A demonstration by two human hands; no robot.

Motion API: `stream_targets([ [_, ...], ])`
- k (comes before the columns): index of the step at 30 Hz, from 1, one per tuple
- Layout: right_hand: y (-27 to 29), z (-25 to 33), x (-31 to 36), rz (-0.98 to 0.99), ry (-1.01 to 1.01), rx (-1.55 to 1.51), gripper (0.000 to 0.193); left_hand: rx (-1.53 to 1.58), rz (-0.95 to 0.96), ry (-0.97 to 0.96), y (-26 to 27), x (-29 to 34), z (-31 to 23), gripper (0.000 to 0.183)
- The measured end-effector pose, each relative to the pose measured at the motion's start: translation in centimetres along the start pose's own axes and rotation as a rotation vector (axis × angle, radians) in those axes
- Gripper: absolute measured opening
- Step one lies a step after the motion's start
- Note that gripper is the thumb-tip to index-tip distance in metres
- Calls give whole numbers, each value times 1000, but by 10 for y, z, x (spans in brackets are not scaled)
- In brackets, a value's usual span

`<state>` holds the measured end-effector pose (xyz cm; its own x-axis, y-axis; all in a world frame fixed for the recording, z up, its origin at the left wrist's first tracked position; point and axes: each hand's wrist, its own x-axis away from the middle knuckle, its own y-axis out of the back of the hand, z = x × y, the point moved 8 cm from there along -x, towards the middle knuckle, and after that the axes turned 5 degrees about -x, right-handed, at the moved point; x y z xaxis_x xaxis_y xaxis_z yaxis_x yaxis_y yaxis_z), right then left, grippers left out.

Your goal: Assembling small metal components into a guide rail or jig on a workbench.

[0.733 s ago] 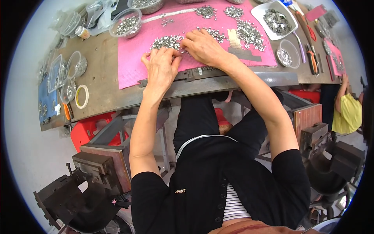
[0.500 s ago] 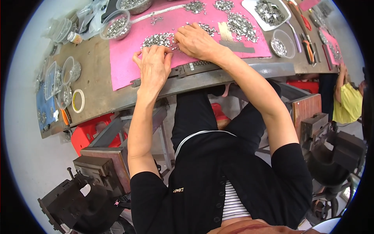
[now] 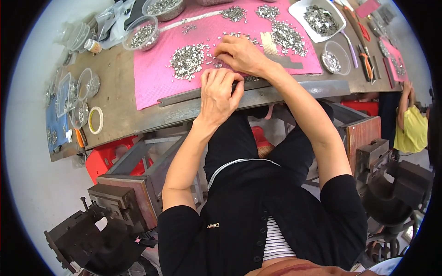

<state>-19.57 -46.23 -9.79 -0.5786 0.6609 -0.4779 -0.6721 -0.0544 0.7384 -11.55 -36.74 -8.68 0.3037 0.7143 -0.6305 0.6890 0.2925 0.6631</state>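
Observation:
My left hand (image 3: 220, 94) is closed over a long dark metal bar (image 3: 182, 97) along the table's front edge. Its thumb and forefinger press together near something dark that I cannot make out. Just beyond, my right hand (image 3: 240, 54) bends its fingers into a pinch low over the pink mat (image 3: 152, 87). Whatever those fingertips hold, if anything, is hidden. Left of it spreads a pile of small shiny metal pieces (image 3: 188, 61), with a few strays near the fingers. Under the right wrist, small parts sit in a row on the bar, partly covered.
More metal pieces (image 3: 288, 37) are heaped farther back. A white tray (image 3: 297, 18), a clear round tub (image 3: 346, 64) and pliers (image 3: 365, 64) lie right. At left are tubs (image 3: 87, 85) and a tape roll (image 3: 95, 120). Someone in a yellow top (image 3: 410, 131) is at far right.
My left hand has moved right and nearer, from the pile's near edge to the metal bar, uncovering the pile. My right hand has shifted slightly right and nearer.

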Motion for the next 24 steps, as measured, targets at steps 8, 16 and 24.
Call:
stream_targets([
  [8,-16,-4,-11,84,-3,150,13,59,30,41,-2,-1,9,13],
  [16,48,21,49,-54,-58,-83,10,-29,20,-32,-2,-4,0,16],
  [24,42,46,82,-93,-10,51,18,-49,28,-20,-2,-3,-1,16],
])
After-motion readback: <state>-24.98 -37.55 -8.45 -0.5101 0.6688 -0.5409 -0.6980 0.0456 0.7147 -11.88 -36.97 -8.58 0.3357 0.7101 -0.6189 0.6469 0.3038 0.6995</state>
